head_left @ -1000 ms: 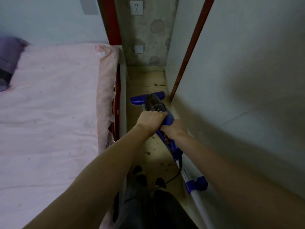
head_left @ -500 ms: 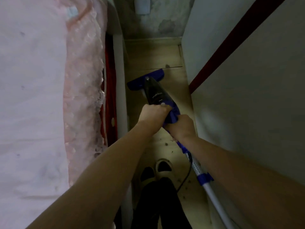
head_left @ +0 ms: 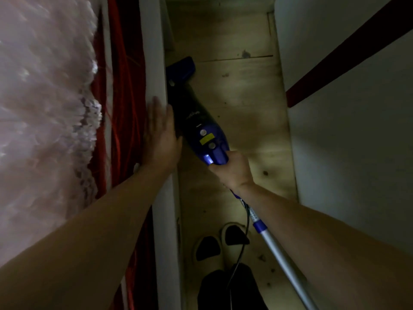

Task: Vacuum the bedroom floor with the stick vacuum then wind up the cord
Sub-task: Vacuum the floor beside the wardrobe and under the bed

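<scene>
A blue and black stick vacuum [head_left: 197,121] lies low over the wooden floor [head_left: 241,92] in the narrow gap beside the bed. Its blue head [head_left: 181,64] sits against the bed's white side rail [head_left: 154,63]. My right hand [head_left: 232,170] grips the vacuum's blue handle. My left hand [head_left: 159,135] is off the vacuum, fingers straight, resting flat on the rail. The silver tube [head_left: 281,258] runs back under my right arm, and the black cord [head_left: 242,247] hangs down from the handle toward my feet.
A pink bedspread [head_left: 40,108] with a lace edge over red fabric [head_left: 120,86] covers the bed on the left. A pale wall [head_left: 348,130] with a dark red strip [head_left: 348,52] closes the right side. My slippered feet [head_left: 221,245] stand on the floor, with dirt specks near them.
My left hand has let go of the vacuum handle and moved onto the bed rail. The vacuum head has slid left against the rail, and my view has tipped further down.
</scene>
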Demonstrator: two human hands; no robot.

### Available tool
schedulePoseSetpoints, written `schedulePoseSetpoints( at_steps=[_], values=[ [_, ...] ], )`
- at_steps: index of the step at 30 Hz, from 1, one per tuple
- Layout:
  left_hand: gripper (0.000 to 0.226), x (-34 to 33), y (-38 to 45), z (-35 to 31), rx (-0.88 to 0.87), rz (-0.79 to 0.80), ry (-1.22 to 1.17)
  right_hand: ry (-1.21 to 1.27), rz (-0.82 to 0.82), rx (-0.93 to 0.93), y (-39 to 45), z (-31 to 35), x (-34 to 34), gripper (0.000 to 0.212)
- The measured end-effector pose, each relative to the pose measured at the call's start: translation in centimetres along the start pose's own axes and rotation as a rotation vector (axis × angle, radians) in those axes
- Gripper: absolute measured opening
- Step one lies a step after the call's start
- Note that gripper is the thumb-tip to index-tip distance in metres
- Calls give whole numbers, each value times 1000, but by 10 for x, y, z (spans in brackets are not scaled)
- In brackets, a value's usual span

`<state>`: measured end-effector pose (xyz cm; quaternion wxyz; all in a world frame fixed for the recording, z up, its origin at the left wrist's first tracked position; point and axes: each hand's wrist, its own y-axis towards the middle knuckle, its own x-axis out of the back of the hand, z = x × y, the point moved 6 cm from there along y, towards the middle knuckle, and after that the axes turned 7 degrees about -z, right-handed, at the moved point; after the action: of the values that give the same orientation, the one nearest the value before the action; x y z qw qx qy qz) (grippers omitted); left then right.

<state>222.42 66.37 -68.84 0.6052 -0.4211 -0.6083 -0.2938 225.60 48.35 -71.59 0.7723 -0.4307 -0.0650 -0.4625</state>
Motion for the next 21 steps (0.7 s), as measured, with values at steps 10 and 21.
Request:
schedulePoseSetpoints(
  at_steps=[10, 21],
  values=[
    [68, -21, 19, 11, 132, -256, -132, -147, 231, -155, 49, -42, -83, 27],
    [70, -19, 19, 10, 95, -268, -63, -77, 55, -230, 60, -46, -89, 26]
  ],
)
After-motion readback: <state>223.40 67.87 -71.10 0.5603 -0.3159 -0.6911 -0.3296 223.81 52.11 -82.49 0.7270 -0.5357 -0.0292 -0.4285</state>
